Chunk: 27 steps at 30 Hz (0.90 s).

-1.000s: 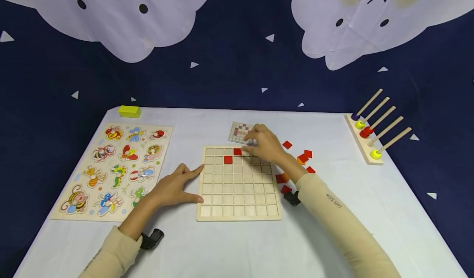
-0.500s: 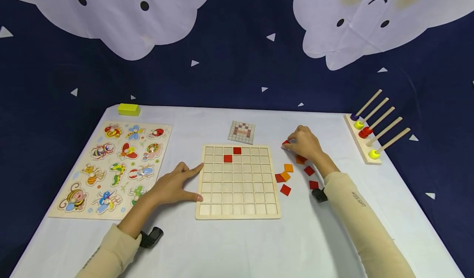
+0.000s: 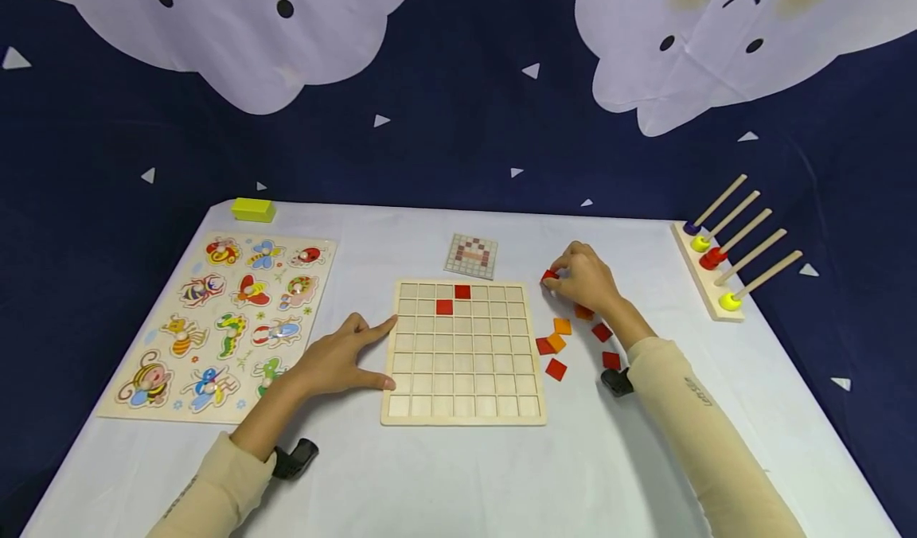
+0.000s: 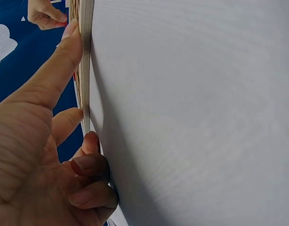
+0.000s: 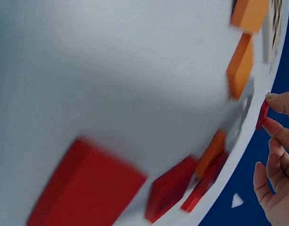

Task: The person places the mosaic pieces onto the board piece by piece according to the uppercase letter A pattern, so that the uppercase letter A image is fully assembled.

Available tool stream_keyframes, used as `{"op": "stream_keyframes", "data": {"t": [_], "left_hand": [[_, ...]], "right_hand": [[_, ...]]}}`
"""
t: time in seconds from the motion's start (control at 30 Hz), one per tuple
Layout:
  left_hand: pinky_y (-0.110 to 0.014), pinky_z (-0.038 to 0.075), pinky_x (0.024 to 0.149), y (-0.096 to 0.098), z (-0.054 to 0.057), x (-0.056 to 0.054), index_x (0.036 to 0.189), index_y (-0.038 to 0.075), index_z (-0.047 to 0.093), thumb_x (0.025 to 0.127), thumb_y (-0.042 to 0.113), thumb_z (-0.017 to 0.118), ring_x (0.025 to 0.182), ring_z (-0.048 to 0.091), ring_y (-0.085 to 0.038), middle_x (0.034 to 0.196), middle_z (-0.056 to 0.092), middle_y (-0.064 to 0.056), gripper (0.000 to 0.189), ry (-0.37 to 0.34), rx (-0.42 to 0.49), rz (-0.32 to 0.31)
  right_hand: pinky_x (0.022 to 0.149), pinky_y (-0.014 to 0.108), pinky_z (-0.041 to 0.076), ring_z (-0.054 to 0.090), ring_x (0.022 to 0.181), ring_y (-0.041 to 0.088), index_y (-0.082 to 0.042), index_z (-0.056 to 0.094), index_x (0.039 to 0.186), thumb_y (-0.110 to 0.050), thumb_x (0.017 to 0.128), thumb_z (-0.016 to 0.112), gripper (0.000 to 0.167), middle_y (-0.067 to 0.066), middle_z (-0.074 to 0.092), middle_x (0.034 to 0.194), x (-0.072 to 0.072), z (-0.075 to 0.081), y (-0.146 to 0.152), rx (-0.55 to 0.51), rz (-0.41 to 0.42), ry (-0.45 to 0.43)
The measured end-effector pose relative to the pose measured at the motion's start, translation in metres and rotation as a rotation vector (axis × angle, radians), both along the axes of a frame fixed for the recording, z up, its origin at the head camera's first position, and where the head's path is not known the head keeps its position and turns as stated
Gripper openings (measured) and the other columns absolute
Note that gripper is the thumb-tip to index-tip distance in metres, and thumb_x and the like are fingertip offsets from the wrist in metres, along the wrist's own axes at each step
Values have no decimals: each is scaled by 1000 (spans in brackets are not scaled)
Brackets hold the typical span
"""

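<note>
A wooden grid board [image 3: 466,363] lies mid-table, with two red square tiles [image 3: 462,292] set in its upper cells. My left hand [image 3: 340,361] is spread at the board's left side, thumb and index finger touching its edge; its other fingers bend loosely in the left wrist view. To the right of the board's top corner, my right hand [image 3: 589,282] pinches a red tile [image 5: 262,114] between thumb and index finger. Several loose red and orange tiles, such as an orange tile [image 3: 562,326], lie between that hand and the board. A small pattern card [image 3: 470,256] sits behind the board.
An insect picture puzzle [image 3: 236,303] occupies the table's left side, a yellow block [image 3: 254,210] behind it. On the right edge stands a wooden peg stand [image 3: 705,275] with coloured beads. A dark blue cloth [image 3: 458,148] hangs behind the white table [image 3: 458,482].
From above the pattern card, my right hand has moved right to the loose tiles and taken hold of a red one. The left hand stays at the board's edge.
</note>
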<state>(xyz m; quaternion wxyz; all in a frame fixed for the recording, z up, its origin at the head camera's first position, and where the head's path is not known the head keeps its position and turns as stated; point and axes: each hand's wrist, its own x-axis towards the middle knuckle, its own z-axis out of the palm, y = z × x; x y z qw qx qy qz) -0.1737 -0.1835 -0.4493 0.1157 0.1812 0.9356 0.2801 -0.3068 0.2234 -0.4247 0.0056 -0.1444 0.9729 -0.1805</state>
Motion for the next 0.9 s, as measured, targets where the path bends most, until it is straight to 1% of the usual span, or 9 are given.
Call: {"op": "stream_keyframes", "data": {"t": [0.17, 0.37, 0.6, 0.73, 0.9], "left_hand": [[-28, 37, 59, -1, 0, 0, 152, 17, 42, 70, 53, 84, 67, 41, -15, 100, 44, -4, 98, 6, -2, 8], [-28, 36, 59, 0, 0, -1, 151, 16, 43, 70, 54, 84, 67, 40, -15, 101, 44, -4, 98, 11, 7, 1], [-28, 36, 58, -1, -1, -1, 151, 17, 43, 70, 53, 84, 66, 39, -15, 100, 43, -4, 99, 13, -5, 3], [-28, 35, 57, 0, -1, -1, 152, 18, 42, 70, 54, 84, 65, 37, -14, 101, 42, -4, 99, 5, -15, 8], [-29, 34, 57, 0, -1, -1, 152, 19, 41, 70, 55, 84, 66, 37, -14, 101, 42, -3, 99, -1, -21, 7]], "right_hand": [[87, 47, 46, 49, 106, 28, -1, 77, 100, -26, 83, 79, 30, 10, 55, 104, 4, 3, -22, -32, 62, 12], [86, 44, 46, 49, 103, 24, -2, 77, 100, -27, 83, 79, 30, 7, 55, 104, 7, 5, -49, -59, 135, 23], [82, 41, 49, 50, 99, 22, -3, 78, 99, -25, 82, 80, 28, 6, 55, 100, 20, 9, -88, -65, 245, 43], [80, 35, 48, 50, 94, 19, -3, 78, 100, -25, 83, 80, 28, 4, 54, 97, 27, 8, -109, -57, 324, 38], [74, 29, 46, 49, 87, 16, -4, 78, 96, -24, 83, 81, 24, 2, 54, 94, 37, 5, -134, -53, 420, 41]]}}
